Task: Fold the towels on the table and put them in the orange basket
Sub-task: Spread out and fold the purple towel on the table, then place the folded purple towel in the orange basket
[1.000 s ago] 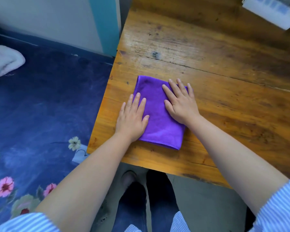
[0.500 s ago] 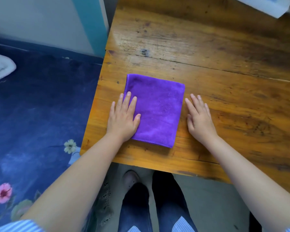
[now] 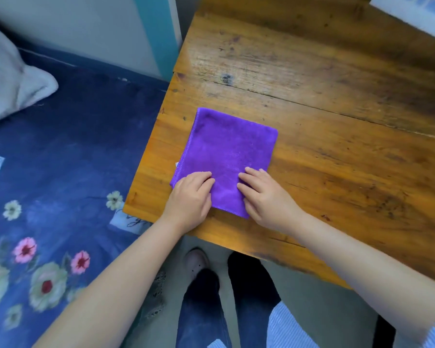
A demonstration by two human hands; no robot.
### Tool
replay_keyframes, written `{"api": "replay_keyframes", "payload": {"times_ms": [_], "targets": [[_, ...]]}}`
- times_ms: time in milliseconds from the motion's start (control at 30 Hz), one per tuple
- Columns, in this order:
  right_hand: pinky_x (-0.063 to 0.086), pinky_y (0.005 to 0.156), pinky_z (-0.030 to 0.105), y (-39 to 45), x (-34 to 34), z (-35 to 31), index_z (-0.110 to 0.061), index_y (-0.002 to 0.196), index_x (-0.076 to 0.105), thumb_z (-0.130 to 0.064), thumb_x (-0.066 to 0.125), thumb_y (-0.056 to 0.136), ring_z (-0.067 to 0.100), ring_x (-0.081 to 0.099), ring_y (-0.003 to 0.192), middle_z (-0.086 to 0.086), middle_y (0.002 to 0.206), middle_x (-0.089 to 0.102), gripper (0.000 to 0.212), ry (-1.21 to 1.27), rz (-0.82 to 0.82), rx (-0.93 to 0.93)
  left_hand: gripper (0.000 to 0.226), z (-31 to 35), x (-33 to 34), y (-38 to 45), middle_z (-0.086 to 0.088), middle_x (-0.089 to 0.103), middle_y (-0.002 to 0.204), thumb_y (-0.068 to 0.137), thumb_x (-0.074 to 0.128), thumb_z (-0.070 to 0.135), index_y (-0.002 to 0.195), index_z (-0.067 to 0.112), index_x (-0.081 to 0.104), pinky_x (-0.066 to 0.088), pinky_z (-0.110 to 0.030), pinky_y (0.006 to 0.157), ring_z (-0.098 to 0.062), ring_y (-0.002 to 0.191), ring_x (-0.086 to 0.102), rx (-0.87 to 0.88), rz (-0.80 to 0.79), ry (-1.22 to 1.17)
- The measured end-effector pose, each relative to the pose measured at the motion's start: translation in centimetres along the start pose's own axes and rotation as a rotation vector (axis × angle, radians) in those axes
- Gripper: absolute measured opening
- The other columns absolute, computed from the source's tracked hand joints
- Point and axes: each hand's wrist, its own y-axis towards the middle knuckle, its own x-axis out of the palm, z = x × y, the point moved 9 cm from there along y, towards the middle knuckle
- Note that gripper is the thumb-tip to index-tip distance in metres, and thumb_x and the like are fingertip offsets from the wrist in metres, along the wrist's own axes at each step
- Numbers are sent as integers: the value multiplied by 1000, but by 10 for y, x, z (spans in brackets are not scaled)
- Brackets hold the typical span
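Currently folded purple towel (image 3: 230, 156) flat on wooden surface (image 3: 337, 151); left hand (image 3: 190, 197) and right hand (image 3: 264, 197) rest on its near edge, fingers curled, pinching the cloth.

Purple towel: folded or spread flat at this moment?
Folded. The purple towel lies as a compact rectangle on the wooden table, both hands at its near edge; the layer count cannot be told.

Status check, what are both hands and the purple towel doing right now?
Left hand and right hand both on near edge of folded purple towel, fingers curled into the cloth. Towel flat on wooden table. Orange basket not in view. Nothing in the way.
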Motion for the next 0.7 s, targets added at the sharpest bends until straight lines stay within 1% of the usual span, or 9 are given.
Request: {"api": "replay_keyframes", "payload": {"times_ms": [100,167,267,300,367,433,533,600,700], "targets": [[51,73,56,-14,24,-16,5,93,70,-31,91,42,44,64,97,27,103,68,65,-72,-206,25,36,-8,-1,-10,-28,67,102,60,74,-12,95,-14,67,54,-54,77,-42,92,66,-34,-35,-19],[54,74,50,-10,29,-12,4,95,70,-23,93,37,42,64,97,26,103,68,68,-146,-250,75,41,-12,2,-13,-29,63,111,61,69,-16,103,-15,64,48,-55,84,-45,101,62,-50,-79,-40],[31,107,49,-5,41,-6,10,132,37,-6,67,78,48,29,132,35,140,33,64,-241,-338,52,51,-21,9,-16,-21,46,137,74,55,-12,125,-7,52,33,-38,108,-35,128,44,-111,-143,-94],[19,113,48,-5,47,-3,8,140,20,-2,51,89,46,13,139,31,149,16,60,-256,-381,7,54,-24,11,-17,-15,39,144,78,51,-9,132,-2,46,26,-31,111,-29,135,36,-131,-159,-110],[17,115,41,-1,44,1,2,141,18,-2,38,93,36,11,142,21,152,15,53,-195,-412,-19,55,-27,15,-17,-9,33,149,82,48,-4,136,3,41,19,-24,113,-22,139,29,-155,-174,-131],[29,108,33,8,28,9,-2,132,37,-10,41,93,27,30,137,13,144,36,40,-76,-370,0,55,-27,15,-16,-6,32,150,84,51,2,138,6,40,18,-22,112,-19,140,27,-179,-167,-124],[41,79,32,20,-2,22,0,100,59,-16,52,87,29,58,97,15,102,64,21,158,-278,22,54,-27,16,-14,-5,37,147,84,60,9,135,7,43,24,-26,112,-19,137,32,-212,-152,-118],[37,65,31,21,-15,31,4,86,62,-7,55,82,29,55,71,16,76,63,14,302,-249,58,49,-24,8,-10,-13,52,134,76,66,1,124,1,54,39,-35,103,-27,126,47,-234,-113,-104],[34,61,31,17,-24,47,5,85,63,-1,55,80,24,47,66,22,74,61,12,401,-256,145,45,-15,-13,-3,-18,70,84,42,74,-18,85,-5,69,56,-40,67,-33,78,69,-191,29,-17]]}}
